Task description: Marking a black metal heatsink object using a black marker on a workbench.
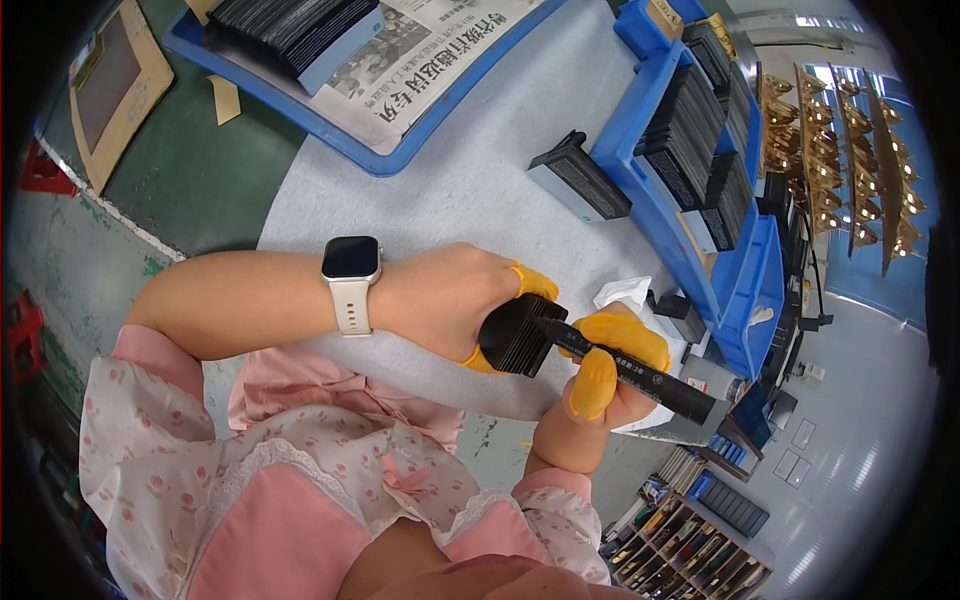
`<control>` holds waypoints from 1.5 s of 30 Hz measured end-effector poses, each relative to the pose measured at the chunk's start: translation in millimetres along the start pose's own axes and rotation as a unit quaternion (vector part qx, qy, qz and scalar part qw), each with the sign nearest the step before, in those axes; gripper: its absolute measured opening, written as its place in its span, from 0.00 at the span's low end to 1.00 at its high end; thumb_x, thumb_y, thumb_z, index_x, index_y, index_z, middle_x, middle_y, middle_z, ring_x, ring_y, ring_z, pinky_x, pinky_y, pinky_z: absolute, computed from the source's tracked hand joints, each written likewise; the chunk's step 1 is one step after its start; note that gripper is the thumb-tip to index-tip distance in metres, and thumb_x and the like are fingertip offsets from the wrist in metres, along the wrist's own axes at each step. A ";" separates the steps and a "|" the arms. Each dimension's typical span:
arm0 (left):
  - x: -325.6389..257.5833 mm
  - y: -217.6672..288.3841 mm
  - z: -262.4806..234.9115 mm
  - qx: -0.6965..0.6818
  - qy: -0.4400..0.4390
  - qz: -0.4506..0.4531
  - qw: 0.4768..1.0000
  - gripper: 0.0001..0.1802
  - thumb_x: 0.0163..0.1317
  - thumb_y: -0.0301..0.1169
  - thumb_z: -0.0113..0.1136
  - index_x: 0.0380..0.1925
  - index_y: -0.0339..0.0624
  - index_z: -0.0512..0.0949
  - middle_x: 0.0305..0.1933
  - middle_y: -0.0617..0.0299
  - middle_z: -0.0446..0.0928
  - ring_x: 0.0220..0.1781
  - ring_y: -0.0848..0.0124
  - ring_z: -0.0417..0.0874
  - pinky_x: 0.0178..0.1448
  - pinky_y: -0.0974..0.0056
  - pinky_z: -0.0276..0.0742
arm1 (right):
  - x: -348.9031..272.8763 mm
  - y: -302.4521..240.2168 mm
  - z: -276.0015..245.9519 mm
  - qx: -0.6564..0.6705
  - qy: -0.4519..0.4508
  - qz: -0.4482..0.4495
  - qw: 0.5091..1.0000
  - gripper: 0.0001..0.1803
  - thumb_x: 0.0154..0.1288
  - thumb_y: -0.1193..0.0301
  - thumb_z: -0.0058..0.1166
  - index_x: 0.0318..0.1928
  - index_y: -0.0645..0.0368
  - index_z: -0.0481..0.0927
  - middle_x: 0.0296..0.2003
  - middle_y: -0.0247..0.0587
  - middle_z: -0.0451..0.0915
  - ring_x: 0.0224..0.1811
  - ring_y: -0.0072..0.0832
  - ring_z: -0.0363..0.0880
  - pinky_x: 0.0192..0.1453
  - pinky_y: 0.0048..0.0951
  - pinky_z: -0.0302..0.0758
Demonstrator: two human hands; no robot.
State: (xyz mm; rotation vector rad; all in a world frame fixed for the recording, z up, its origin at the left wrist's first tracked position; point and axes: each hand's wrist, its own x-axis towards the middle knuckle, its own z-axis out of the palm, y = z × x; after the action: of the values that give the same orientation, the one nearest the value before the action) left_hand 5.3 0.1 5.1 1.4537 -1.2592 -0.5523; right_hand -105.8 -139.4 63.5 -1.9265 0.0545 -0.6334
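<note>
My left hand (pixel 445 300), with yellow finger covers on its fingertips, is closed round a small stack of thin black plates (pixel 515 342). The plates fan slightly, so their edges show as fine lines. In my right hand (pixel 622 395), which also wears yellow finger covers, I grip a thick black marker pen (pixel 650 378). The marker's tip points left and meets the upper right edge of the stack, though exact contact is hard to tell. Both hands are close together over the near edge of the white-covered table (pixel 440 215).
A blue tray (pixel 395 160) lined with newspaper holds a row of black plates (pixel 290 35) at the far left. On the right stand a blue bin (pixel 640 180) packed with black plates and a loose black stack (pixel 580 178). A crumpled white tissue (pixel 622 291) lies beyond my right hand.
</note>
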 end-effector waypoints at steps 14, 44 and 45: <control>-1.0 -2.6 1.1 -0.003 0.003 0.003 1.000 0.21 0.44 0.36 0.71 0.38 0.40 0.76 0.32 0.49 0.79 0.34 0.50 0.81 0.37 0.54 0.77 | -1.4 -21.0 2.2 -0.010 -0.042 0.045 0.998 0.12 0.47 0.67 0.66 0.24 0.63 0.79 0.19 0.39 0.75 0.19 0.30 0.74 0.22 0.26 0.66; 0.3 2.4 -5.6 0.024 -0.075 -0.050 0.996 0.32 0.37 0.31 0.74 0.47 0.39 0.76 0.34 0.48 0.79 0.38 0.51 0.82 0.42 0.56 0.78 | -19.3 -27.7 13.5 -0.161 -0.018 0.015 0.987 0.28 0.54 0.49 0.52 0.16 0.63 0.68 0.15 0.35 0.65 0.15 0.22 0.63 0.18 0.21 0.56; -0.2 1.9 -5.5 0.024 -0.074 -0.052 0.996 0.32 0.37 0.31 0.74 0.47 0.39 0.76 0.34 0.48 0.79 0.38 0.51 0.82 0.42 0.56 0.78 | -21.3 -26.6 14.3 -0.168 0.000 0.035 0.985 0.29 0.55 0.48 0.52 0.16 0.63 0.68 0.15 0.35 0.65 0.15 0.22 0.63 0.18 0.21 0.56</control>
State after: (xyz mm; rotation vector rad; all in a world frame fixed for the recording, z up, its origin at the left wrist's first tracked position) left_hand 9.2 2.9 8.5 1.5479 -1.3251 -0.7156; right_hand -124.1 -108.9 73.5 -2.2388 0.2426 -0.6067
